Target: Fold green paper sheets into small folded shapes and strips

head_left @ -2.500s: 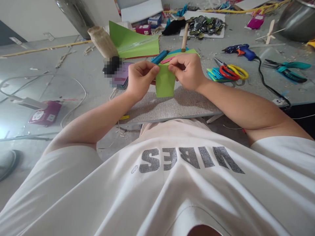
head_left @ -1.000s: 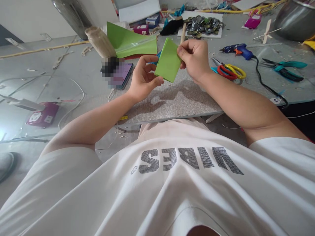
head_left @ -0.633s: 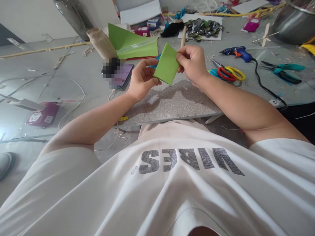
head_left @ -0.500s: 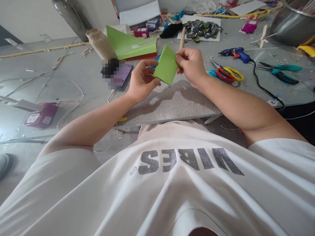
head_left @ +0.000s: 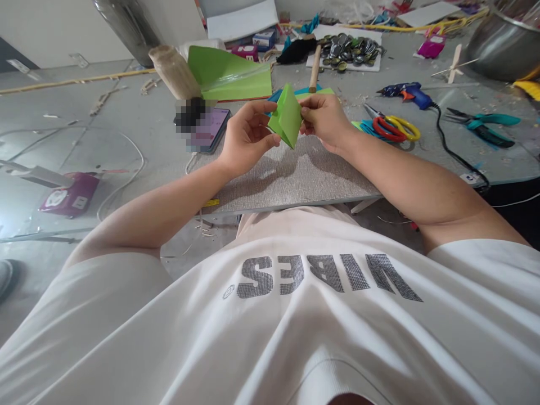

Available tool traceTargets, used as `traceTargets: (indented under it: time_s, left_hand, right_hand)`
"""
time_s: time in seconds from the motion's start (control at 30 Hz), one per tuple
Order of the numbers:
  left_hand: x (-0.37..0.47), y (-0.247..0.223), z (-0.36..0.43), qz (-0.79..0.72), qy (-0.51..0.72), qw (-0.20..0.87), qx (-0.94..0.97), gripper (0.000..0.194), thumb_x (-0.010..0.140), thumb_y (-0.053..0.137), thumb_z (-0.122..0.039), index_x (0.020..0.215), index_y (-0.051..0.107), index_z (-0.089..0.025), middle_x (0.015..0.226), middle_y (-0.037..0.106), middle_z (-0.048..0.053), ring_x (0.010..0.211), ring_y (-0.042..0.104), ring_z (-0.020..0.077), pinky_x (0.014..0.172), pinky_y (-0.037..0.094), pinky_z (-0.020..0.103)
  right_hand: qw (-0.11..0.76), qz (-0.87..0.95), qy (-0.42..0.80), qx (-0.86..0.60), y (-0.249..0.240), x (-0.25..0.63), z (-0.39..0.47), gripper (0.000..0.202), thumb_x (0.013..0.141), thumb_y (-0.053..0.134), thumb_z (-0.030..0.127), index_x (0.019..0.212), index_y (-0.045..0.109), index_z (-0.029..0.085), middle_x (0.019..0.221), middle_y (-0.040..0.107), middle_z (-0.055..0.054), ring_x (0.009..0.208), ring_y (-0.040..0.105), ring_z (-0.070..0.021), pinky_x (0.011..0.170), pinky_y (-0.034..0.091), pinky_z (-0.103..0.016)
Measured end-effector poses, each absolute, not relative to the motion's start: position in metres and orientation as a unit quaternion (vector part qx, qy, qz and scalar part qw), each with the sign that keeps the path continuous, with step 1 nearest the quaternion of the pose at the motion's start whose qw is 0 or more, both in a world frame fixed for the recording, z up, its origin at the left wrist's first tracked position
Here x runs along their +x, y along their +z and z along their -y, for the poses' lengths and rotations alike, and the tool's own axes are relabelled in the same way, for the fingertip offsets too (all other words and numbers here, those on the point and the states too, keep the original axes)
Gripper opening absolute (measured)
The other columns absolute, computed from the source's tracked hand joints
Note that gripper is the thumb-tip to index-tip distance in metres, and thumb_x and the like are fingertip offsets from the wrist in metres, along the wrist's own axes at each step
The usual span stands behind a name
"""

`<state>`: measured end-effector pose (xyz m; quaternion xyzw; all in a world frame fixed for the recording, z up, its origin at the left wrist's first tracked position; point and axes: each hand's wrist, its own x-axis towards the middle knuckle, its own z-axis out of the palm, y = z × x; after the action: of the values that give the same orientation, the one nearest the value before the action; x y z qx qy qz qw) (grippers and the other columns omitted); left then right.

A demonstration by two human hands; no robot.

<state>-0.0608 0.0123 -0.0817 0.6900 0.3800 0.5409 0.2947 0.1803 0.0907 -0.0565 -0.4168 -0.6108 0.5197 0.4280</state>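
Note:
A folded piece of green paper (head_left: 291, 118) is held up above the near edge of the table, between my two hands. My left hand (head_left: 248, 132) pinches its left side, thumb at the lower corner and fingers at the upper fold. On the other side, my right hand (head_left: 323, 118) grips the right edge between thumb and fingers. The paper's folded layers stand apart on the left. Behind my hands lie blue and green paper pieces and a wooden stick (head_left: 314, 70).
Scissors with red and yellow handles (head_left: 392, 128), a blue glue gun (head_left: 407, 94) and teal pliers (head_left: 481, 124) lie right. A phone (head_left: 211, 129) is left of my hands. Behind are green sheets (head_left: 236, 73), bottle caps (head_left: 350, 50) and a metal pot (head_left: 502, 45).
The green paper has turned, and its layers have parted at the left side. My right hand has shifted slightly down, uncovering more of the wooden stick.

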Motion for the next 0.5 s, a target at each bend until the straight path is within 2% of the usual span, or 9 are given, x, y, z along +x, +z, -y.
traceTargets:
  time_s: [0.17,0.33,0.4,0.5]
  left_hand:
    - [-0.06,-0.078,-0.007,-0.378,0.538,0.308,0.687,0.052,0.08,0.109,-0.039,0.125,0.083,-0.038,0.112,0.089,0.003,0.1,0.084,0.0286,0.097,0.077,0.053]
    - [-0.059,-0.079,-0.007,-0.373,0.523,0.319,0.697,0.053,0.085,0.104,-0.048,0.132,0.081,-0.038,0.106,0.089,0.0,0.097,0.082,0.0267,0.096,0.076,0.053]
    - [-0.06,-0.081,-0.009,-0.384,0.522,0.307,0.697,0.05,0.091,0.098,-0.052,0.135,0.079,-0.038,0.106,0.09,-0.002,0.095,0.079,0.0249,0.095,0.074,0.053]
    - [-0.063,-0.083,-0.013,-0.403,0.539,0.273,0.688,0.044,0.095,0.094,-0.057,0.133,0.08,-0.039,0.106,0.091,-0.004,0.095,0.075,0.024,0.093,0.069,0.052]
  right_hand:
    - [0.406,0.613,0.531,-0.421,-0.052,0.178,-0.081,0.044,0.111,0.088,0.018,0.072,0.07,0.031,0.07,0.069,0.002,0.062,0.063,-0.019,0.069,0.056,-0.035]
    - [0.4,0.591,0.557,-0.424,-0.048,0.176,-0.074,0.046,0.117,0.085,0.029,0.072,0.075,0.029,0.073,0.073,-0.001,0.063,0.065,-0.0191,0.067,0.052,-0.038]
    - [0.405,0.575,0.57,-0.425,-0.047,0.174,-0.072,0.048,0.119,0.083,0.041,0.073,0.076,0.03,0.077,0.077,-0.003,0.064,0.067,-0.0194,0.068,0.053,-0.039]
    - [0.401,0.565,0.582,-0.426,-0.046,0.172,-0.07,0.059,0.115,0.082,0.076,0.076,0.076,0.032,0.078,0.078,-0.005,0.07,0.07,-0.0244,0.069,0.058,-0.041]
